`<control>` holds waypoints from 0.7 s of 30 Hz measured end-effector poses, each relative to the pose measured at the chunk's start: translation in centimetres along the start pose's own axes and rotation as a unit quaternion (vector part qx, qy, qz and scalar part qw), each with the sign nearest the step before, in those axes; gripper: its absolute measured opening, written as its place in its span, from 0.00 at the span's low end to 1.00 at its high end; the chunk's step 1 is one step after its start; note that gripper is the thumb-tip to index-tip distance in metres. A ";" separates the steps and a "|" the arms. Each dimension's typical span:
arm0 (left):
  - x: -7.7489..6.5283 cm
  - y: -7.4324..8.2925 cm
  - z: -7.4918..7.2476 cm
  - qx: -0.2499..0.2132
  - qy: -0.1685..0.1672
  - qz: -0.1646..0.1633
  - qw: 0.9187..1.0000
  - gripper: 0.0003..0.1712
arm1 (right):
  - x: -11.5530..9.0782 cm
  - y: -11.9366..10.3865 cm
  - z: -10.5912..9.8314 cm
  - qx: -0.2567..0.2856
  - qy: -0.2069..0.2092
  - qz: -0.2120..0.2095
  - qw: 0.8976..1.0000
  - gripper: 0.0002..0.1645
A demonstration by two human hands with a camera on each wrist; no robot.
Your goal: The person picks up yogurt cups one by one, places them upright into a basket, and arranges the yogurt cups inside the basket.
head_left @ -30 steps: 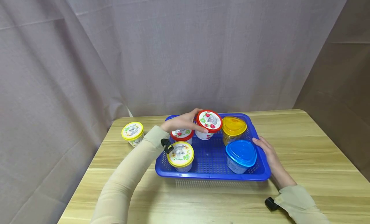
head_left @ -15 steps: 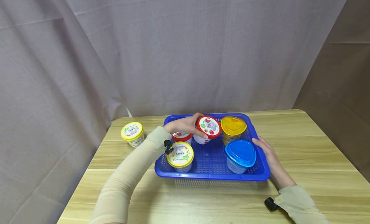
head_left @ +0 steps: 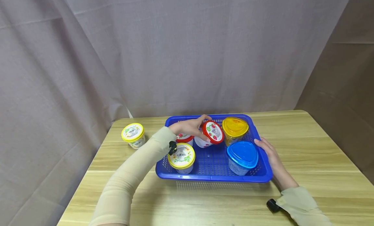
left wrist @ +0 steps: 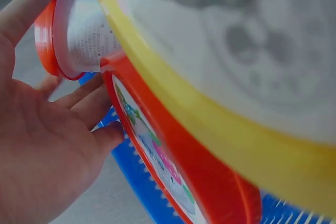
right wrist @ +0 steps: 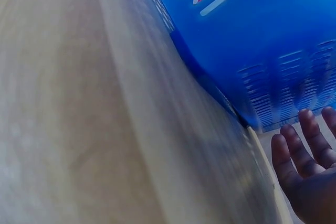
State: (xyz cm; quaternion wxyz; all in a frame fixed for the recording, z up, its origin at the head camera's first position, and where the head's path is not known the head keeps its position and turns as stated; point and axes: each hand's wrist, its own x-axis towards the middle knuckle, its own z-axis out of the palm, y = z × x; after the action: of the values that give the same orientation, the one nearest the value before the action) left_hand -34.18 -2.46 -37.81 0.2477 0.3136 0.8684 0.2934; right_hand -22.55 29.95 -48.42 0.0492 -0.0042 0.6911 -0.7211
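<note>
My left hand (head_left: 190, 126) grips a white tub with a red, strawberry-printed lid (head_left: 214, 132) at the back middle of a blue basket (head_left: 210, 178). The tub leans with its lid facing right. Beneath the hand, another red-lidded tub (head_left: 184, 138) is partly hidden. In front of that stands a yellow-lidded tub (head_left: 181, 156), its lid (left wrist: 220, 103) large in the left wrist view. My right hand (head_left: 273, 156) holds the basket's right rim, thumb over the edge; in the right wrist view its fingers (right wrist: 310, 145) lie close to the outer wall.
Inside the basket on the right stand an amber-lidded container (head_left: 235, 127) and a blue-lidded one (head_left: 242, 154). A second yellow-lidded tub (head_left: 133, 135) stands on the wooden table (head_left: 315, 148), left of the basket. A grey curtain (head_left: 187, 57) hangs behind the table.
My left hand has lowered the red-lidded tub into the basket, and the tub has tilted to the right. The right hand has stayed at the rim.
</note>
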 end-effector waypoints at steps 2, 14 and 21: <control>-0.2 -0.1 -0.1 0.015 -0.006 0.003 1.000 0.49 | 0.0 0.0 0.1 -0.002 -0.001 0.002 1.000 0.30; -1.1 -0.3 -0.9 0.064 -0.004 -0.003 0.998 0.44 | 0.0 0.0 0.0 -0.001 -0.007 -0.007 1.000 0.31; -0.7 -0.4 -1.3 0.031 -0.031 0.004 0.999 0.40 | 0.0 0.0 0.0 0.006 -0.004 -0.009 1.000 0.28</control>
State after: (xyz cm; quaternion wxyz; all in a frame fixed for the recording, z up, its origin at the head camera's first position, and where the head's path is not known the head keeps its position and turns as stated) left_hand -34.65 -3.66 -37.02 0.2630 0.3336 0.8680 0.2573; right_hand -22.57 29.90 -48.43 0.0454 -0.0137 0.6866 -0.7255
